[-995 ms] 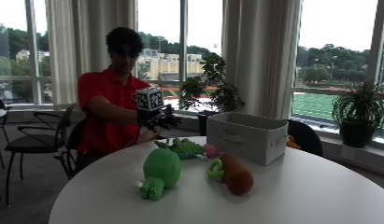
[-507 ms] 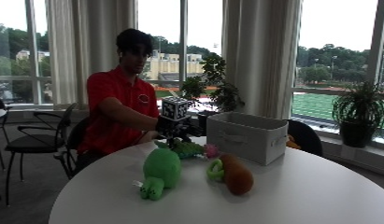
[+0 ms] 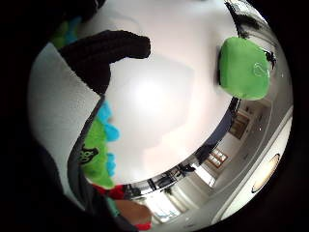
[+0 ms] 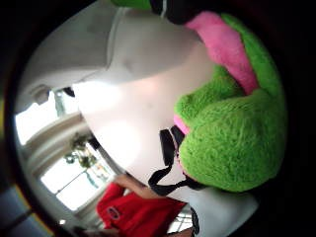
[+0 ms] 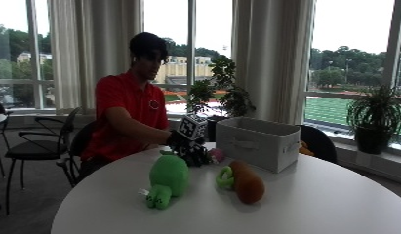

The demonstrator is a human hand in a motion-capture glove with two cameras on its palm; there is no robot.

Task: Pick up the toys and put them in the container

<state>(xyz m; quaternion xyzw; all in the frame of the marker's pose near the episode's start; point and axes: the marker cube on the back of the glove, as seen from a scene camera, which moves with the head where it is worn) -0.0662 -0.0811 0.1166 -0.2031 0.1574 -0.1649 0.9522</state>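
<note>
Gloved right hand [image 5: 189, 150] on fuzzy green-and-pink plush toy [image 4: 232, 123]; grip cannot be told; container [image 5: 257, 143] just beside.

A round white table [image 5: 330, 204] fills the foreground, a black chair [image 5: 41, 141] stands off to one side, and potted plants [image 5: 375, 117] line the windowsill.
</note>
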